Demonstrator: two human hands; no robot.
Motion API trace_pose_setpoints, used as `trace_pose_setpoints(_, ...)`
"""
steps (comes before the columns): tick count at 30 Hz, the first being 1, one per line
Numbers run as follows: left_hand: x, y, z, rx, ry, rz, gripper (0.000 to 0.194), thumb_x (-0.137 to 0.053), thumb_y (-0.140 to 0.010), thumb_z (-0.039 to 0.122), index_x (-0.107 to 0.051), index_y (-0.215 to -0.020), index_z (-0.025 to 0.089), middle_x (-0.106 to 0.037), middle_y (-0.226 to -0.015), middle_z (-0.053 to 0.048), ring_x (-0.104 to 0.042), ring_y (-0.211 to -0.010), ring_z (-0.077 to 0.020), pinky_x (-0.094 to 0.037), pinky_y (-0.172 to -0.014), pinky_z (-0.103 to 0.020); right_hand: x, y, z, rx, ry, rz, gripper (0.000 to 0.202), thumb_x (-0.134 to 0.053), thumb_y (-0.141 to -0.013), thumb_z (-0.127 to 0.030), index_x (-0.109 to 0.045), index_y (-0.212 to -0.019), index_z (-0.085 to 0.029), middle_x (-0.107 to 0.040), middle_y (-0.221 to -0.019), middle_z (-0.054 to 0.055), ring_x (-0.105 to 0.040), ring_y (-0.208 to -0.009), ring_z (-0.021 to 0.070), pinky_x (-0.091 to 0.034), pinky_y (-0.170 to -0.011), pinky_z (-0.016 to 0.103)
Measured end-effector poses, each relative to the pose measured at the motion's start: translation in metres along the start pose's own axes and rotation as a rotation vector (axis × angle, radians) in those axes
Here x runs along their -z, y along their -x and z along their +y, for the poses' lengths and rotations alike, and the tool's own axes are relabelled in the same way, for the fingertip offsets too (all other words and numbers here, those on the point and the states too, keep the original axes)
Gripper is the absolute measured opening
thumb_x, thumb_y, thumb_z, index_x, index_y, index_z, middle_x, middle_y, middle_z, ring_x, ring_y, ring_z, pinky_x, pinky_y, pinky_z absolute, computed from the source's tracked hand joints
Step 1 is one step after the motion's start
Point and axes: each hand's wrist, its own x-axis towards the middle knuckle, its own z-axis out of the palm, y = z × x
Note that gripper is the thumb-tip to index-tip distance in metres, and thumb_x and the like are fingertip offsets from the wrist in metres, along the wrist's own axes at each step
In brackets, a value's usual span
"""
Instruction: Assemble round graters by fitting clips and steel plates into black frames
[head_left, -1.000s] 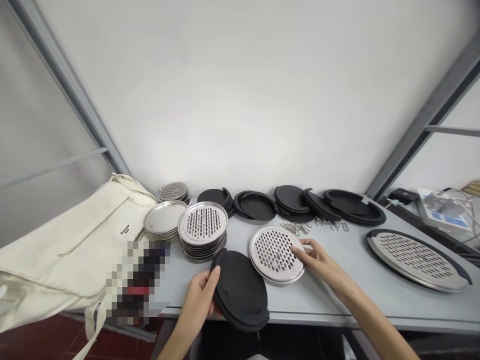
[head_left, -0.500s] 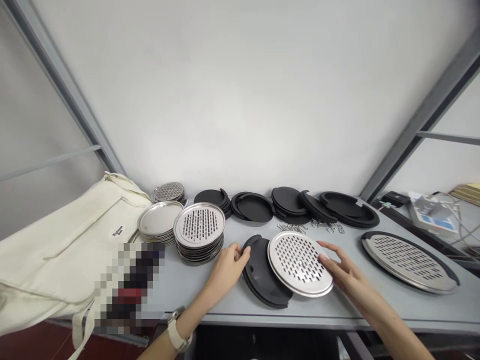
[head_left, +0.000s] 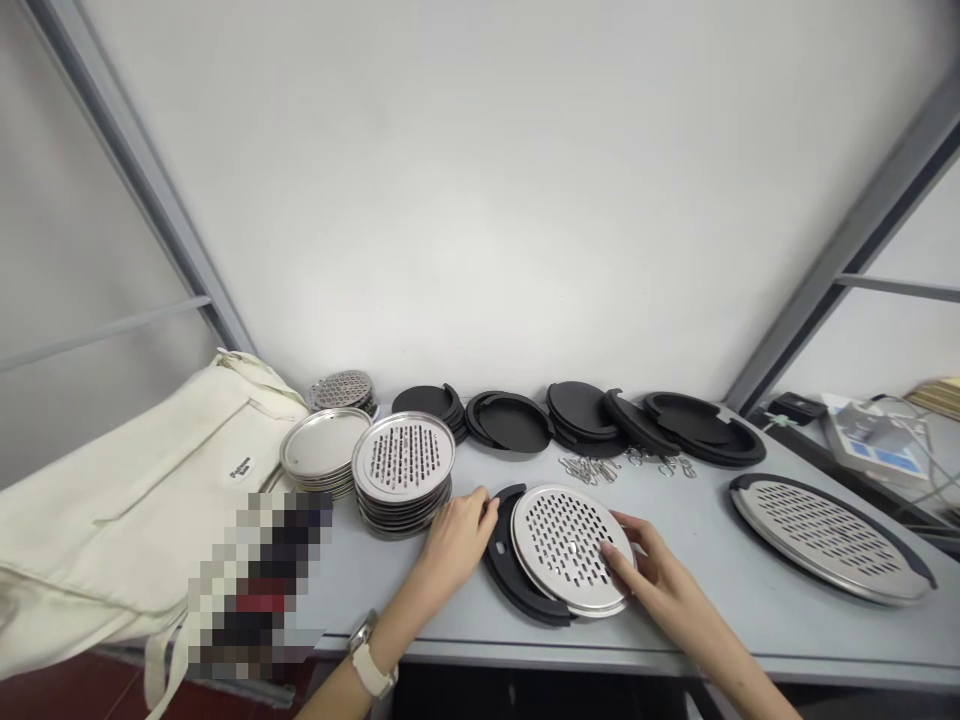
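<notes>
My left hand (head_left: 463,530) pinches the upper left edge of a black crescent-rimmed holder (head_left: 504,560) near the table's front edge. A round metal grater disc (head_left: 574,545) with rows of slots lies over most of that holder, its left edge inside the curved rim. My right hand (head_left: 645,560) grips the disc by its right side, thumb on top and fingers at the far edge. To the left of my left hand stands a stack of similar grater discs (head_left: 403,460). Whether the disc sits fully in the holder I cannot tell.
Plain metal discs (head_left: 326,445) and more perforated discs (head_left: 341,388) stand at the left by a cream bag (head_left: 150,500). Black holders (head_left: 514,422) line the wall. Small metal hooks or clips (head_left: 589,470) lie before them. A large oval piece with slots (head_left: 829,535) lies at right.
My right hand has moved the grater disc left, from partly overlapping the black holder to lying within its rim. My left hand keeps its hold on the holder's edge.
</notes>
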Motion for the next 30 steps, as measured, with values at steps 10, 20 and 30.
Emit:
trace_pose_setpoints(10, -0.004, 0.003, -0.001, -0.058, 0.117, 0.067, 0.037, -0.024, -0.103, 0.032, -0.057, -0.094, 0.017, -0.063, -0.097, -0.010, -0.061, -0.093, -0.0221, -0.047, -0.085, -0.036, 0.002, 0.008, -0.001, 0.061, 0.170, -0.228, 0.093, -0.075, -0.072, -0.050, -0.022, -0.141, -0.018, -0.042, -0.142, 0.019, -0.050, -0.123, 0.0338, -0.043, -0.104, 0.046)
trace_pose_setpoints(20, -0.023, 0.039, 0.003, -0.093, 0.283, -0.022, 0.062, -0.022, -0.102, 0.044, -0.012, -0.153, 0.012, -0.015, -0.159, -0.010, -0.015, -0.147, -0.0246, -0.022, -0.120, -0.048, -0.014, 0.011, -0.001, 0.103, 0.227, -0.157, 0.096, -0.078, -0.067, -0.052, -0.023, -0.139, -0.020, -0.038, -0.143, 0.020, -0.038, -0.133, 0.0389, -0.034, -0.110, 0.054)
trace_pose_setpoints(30, -0.022, 0.039, 0.002, -0.102, 0.328, 0.011, 0.060, -0.023, -0.102, 0.041, -0.014, -0.153, 0.011, -0.018, -0.158, -0.011, -0.018, -0.146, -0.0243, -0.023, -0.120, -0.047, -0.025, 0.019, -0.017, 0.062, 0.224, -0.202, 0.088, -0.079, -0.066, -0.053, -0.034, -0.133, -0.017, -0.060, -0.102, 0.009, -0.060, -0.090, 0.0289, -0.051, -0.078, 0.040)
